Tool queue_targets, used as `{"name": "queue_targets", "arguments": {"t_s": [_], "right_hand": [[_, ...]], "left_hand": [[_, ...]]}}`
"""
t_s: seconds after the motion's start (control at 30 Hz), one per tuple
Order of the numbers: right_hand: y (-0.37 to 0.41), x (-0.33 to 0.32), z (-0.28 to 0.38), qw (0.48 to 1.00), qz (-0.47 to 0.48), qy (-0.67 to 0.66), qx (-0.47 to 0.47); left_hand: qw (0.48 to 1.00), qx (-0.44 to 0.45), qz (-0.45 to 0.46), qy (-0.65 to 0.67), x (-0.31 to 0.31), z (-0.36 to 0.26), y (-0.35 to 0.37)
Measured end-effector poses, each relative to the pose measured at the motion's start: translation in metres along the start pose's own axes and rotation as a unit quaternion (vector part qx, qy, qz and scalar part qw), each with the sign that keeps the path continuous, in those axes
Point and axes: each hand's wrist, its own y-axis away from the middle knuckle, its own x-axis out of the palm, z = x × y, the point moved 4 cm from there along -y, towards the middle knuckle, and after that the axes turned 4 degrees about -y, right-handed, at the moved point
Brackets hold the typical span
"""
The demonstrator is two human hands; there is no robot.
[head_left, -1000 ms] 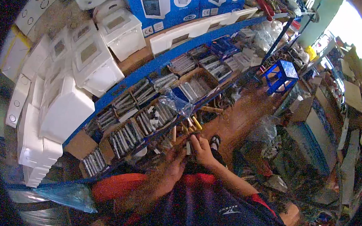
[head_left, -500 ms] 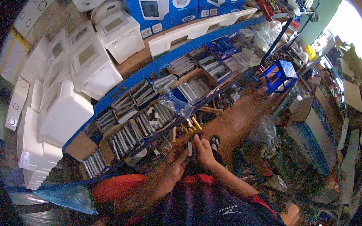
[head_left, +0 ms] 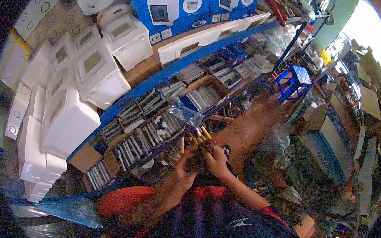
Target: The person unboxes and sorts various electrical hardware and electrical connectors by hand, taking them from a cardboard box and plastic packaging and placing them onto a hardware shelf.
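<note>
Well, left hand (head_left: 184, 166) and right hand (head_left: 216, 163) just bunched closer, white piece hidden; can't tell what fingers (head_left: 191, 150) pinch; seemingly close handwork

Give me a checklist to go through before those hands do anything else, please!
1. Hands in view: ok, left hand and right hand close together.
2. Held thing clear to see: not ok, too dark between the hands.
3. Fingers free of the yellow sticks: cannot tell, they are very near.
4. Clear plastic off the open boxes: not ok, it lies over some.
5. Blue stool away from the hands: ok.
</note>
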Motion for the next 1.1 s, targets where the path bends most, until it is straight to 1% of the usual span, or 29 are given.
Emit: {"name": "queue_targets", "arguments": {"t_s": [0.03, 0.13, 0.23, 0.33, 0.43, 0.53, 0.63, 0.67, 0.73, 0.8, 0.87, 0.93, 1.0, 1.07, 1.1], "right_hand": [[-0.001, 0.002, 0.002, 0.999, -0.011, -0.048, 0.012], [0.004, 0.026, -0.032, 0.972, 0.022, -0.234, 0.012], [0.013, 0.035, -0.047, 0.932, 0.021, -0.349, 0.096], [0.021, 0.024, -0.039, 0.938, 0.108, -0.256, 0.209], [0.021, 0.009, 0.004, 0.966, 0.065, -0.156, 0.194], [0.019, -0.001, 0.0, 0.954, 0.11, -0.141, 0.24], [0.019, 0.007, -0.049, 0.925, 0.063, -0.303, 0.218], [0.023, 0.009, -0.043, 0.93, -0.02, -0.312, 0.196], [0.022, 0.011, -0.057, 0.937, -0.004, -0.317, 0.145], [0.022, 0.011, -0.063, 0.934, 0.006, -0.332, 0.13], [0.024, 0.012, -0.06, 0.922, 0.016, -0.357, 0.148], [0.03, 0.0, -0.008, 0.97, -0.004, -0.22, 0.099], [0.026, -0.005, 0.009, 0.98, 0.005, -0.168, 0.109], [0.022, -0.001, 0.005, 0.961, 0.043, -0.205, 0.18], [0.021, 0.0, 0.005, 0.964, 0.043, -0.207, 0.16]], "left_hand": [[1.0, 0.007, -0.003, -0.004, 0.0, 0.001, 0.0], [0.99, -0.079, -0.06, 0.098, -0.008, 0.013, 0.003], [0.995, -0.036, -0.057, -0.074, -0.008, -0.009, 0.006], [0.968, 0.094, -0.055, -0.228, -0.009, -0.024, 0.006], [0.954, 0.099, -0.06, -0.278, -0.007, -0.021, 0.012], [0.942, 0.11, -0.049, -0.313, -0.003, -0.027, 0.011], [0.947, 0.126, -0.005, -0.296, 0.005, -0.028, 0.007], [0.951, 0.131, -0.001, -0.282, 0.006, -0.029, 0.005], [0.957, 0.143, 0.009, -0.252, 0.01, -0.033, 0.0], [0.958, 0.153, -0.008, -0.244, 0.009, -0.03, -0.003], [0.956, 0.159, -0.008, -0.247, 0.009, -0.032, -0.003], [0.952, 0.162, 0.01, -0.26, 0.01, -0.039, -0.003], [0.925, 0.177, 0.005, -0.337, 0.008, -0.042, -0.003], [0.9, 0.193, 0.004, -0.391, 0.004, -0.046, -0.004], [0.891, 0.202, 0.006, -0.407, 0.004, -0.05, -0.007]]}}
